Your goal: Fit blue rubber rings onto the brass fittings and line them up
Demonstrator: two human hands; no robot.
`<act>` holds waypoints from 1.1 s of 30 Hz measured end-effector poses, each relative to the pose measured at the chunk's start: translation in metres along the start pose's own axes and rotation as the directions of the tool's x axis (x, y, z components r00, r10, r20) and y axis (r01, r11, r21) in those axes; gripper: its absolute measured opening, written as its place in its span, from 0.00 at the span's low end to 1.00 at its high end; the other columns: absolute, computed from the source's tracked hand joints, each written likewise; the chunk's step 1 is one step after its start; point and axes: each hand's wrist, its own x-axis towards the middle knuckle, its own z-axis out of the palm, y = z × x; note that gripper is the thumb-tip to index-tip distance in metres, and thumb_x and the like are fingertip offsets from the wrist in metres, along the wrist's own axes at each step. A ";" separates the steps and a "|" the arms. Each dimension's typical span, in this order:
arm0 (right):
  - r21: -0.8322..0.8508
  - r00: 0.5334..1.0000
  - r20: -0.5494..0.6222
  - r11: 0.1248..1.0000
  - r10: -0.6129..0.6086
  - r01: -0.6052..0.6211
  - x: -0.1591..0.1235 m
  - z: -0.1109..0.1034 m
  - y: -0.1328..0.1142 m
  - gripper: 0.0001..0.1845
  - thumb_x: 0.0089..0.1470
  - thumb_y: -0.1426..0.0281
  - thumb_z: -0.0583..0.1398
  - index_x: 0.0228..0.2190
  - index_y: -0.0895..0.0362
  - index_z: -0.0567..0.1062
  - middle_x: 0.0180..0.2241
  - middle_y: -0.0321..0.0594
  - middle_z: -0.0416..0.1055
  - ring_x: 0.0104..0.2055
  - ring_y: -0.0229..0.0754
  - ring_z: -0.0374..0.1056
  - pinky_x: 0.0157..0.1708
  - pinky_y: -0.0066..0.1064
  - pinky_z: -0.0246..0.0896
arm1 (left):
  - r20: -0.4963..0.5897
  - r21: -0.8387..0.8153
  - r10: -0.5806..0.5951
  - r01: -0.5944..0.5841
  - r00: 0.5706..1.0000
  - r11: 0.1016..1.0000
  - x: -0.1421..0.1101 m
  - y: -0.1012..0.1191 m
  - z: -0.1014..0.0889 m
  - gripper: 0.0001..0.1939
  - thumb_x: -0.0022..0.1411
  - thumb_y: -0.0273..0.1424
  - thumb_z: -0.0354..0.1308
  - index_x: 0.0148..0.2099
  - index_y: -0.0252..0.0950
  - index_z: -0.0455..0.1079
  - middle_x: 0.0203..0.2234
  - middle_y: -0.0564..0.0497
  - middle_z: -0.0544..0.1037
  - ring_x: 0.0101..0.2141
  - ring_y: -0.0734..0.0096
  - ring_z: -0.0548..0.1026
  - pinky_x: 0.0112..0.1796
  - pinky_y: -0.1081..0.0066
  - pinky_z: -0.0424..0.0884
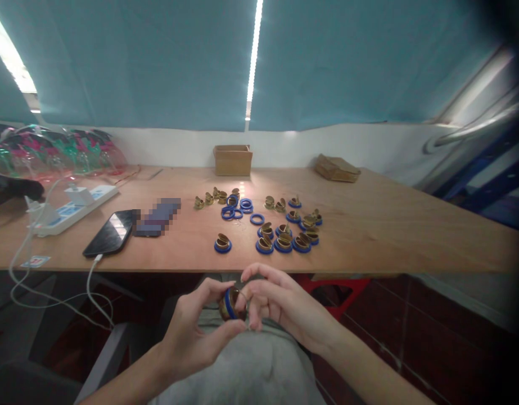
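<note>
Above my lap, just below the table's front edge, my left hand [195, 323] grips a small round brass-coloured flip-lid fitting with a blue ring [229, 304] around it. Thumb and index finger hold it by its rim, tilted on its side. My right hand [280, 304] comes in from the right with curled fingertips on the fitting's near side, hiding part of it. On the table ahead stand several like fittings seated in blue rings [283, 242], their lids raised. Farther back lie several loose blue rings [257, 219] and several brass fittings without rings [209, 198].
At left on the wooden table [389, 225] lie a black phone [111, 233] with a white cable, a blurred-out flat object [158, 217] and a white power strip [80, 209]. A cardboard box [233, 161] and a brown paper bag [337, 169] stand behind. A red stool [339, 295] is underneath.
</note>
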 end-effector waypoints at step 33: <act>-0.724 0.969 0.045 0.660 -0.241 0.198 -0.016 0.004 -0.004 0.03 0.60 0.72 0.54 0.37 0.54 0.62 0.23 0.26 0.55 0.24 0.33 0.53 0.24 0.25 0.48 | 0.033 0.176 -0.090 0.083 0.995 0.981 0.003 0.007 -0.007 0.21 0.52 0.26 0.68 0.47 0.41 0.68 0.31 0.55 0.74 0.30 0.69 0.73 0.31 0.70 0.70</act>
